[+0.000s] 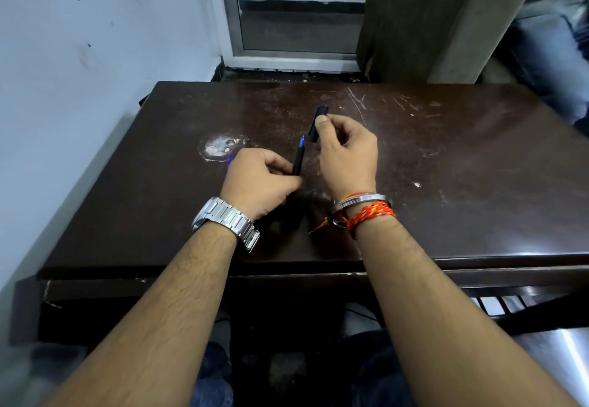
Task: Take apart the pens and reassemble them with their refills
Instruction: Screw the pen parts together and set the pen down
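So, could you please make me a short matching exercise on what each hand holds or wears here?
Things:
1. pen barrel
2. cap
3. watch
4. red thread

Places:
A. on the right wrist
B. in the left hand, blue tip pointing away
C. on the left wrist
D. in the right hand, off the pen

Pairs: 1-B, 2-D, 3-C, 4-A

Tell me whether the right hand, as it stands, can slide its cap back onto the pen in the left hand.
Probably yes. The right hand holds the cap just beyond the pen tip, with nothing between them. The left hand grips the pen's lower end, leaving the tip exposed.
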